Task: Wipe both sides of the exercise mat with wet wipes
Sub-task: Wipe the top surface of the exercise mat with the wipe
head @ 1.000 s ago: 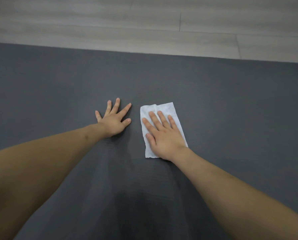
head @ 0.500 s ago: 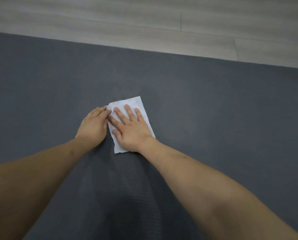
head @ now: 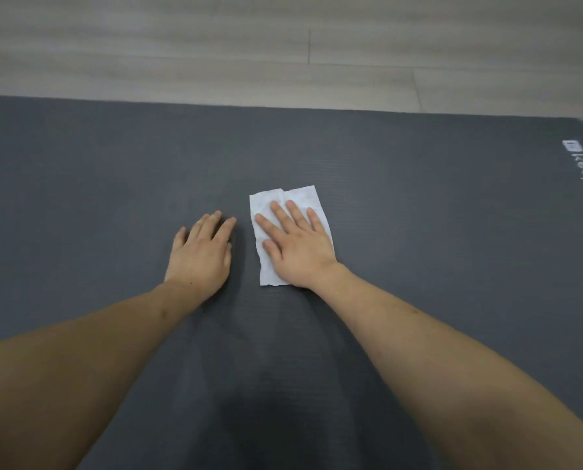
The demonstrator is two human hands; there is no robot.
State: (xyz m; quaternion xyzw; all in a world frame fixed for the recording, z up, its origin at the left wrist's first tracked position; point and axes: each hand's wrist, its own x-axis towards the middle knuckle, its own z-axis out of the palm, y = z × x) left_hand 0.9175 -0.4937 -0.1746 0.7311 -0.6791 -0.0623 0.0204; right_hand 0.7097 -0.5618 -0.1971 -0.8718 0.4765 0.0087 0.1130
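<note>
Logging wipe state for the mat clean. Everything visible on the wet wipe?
The wet wipe is a white, thin, slightly crumpled rectangular sheet with a crease near its far edge. It lies flat on the dark grey exercise mat, long side pointing away from the person. The right hand presses on it with straight, spread fingers, covering its middle. The left hand rests beside it, apart.

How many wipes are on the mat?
1. The white wet wipe lies flat on the gray mat, pressed under the right hand. The left hand rests beside it, on bare mat. Another folded underneath couldn't be seen.
</note>
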